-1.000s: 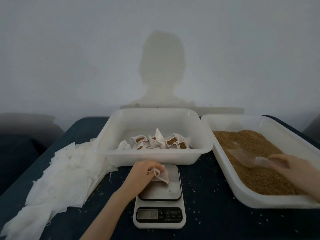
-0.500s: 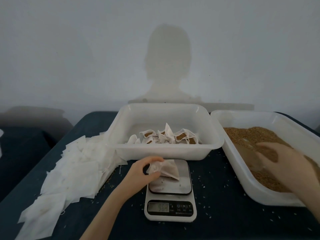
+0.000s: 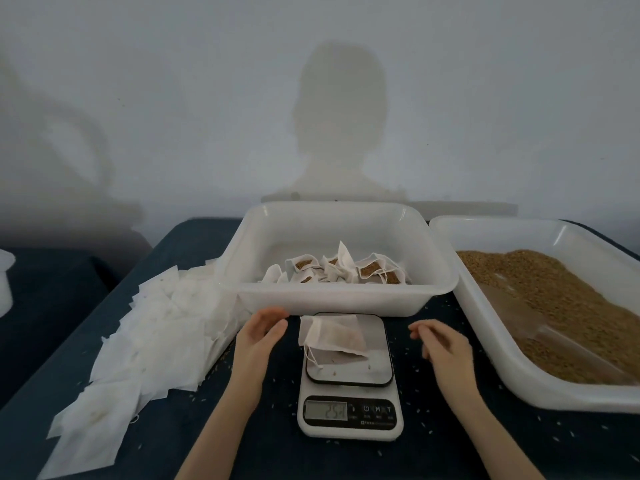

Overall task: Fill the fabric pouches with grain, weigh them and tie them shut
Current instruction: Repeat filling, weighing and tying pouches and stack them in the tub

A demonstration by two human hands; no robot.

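A white fabric pouch (image 3: 334, 336) with grain inside lies on the platform of a small digital scale (image 3: 349, 410), its drawstring trailing toward the front. My left hand (image 3: 259, 336) hovers just left of the pouch, fingers relaxed, holding nothing. To the right of the scale my right hand (image 3: 441, 344) is also apart from it and holds nothing. A white tray (image 3: 540, 393) on the right holds brown grain (image 3: 554, 289) and a clear scoop (image 3: 530, 327) lying in it.
A white tub (image 3: 332, 301) behind the scale holds several filled pouches (image 3: 346, 270). A heap of empty white pouches (image 3: 149, 341) spreads over the dark table (image 3: 450, 455) on the left. Loose grains dot the table. A wall rises behind.
My left hand let go of the pouch, which now lies alone on the scale. My right hand left the scoop in the grain tray and came over beside the scale.
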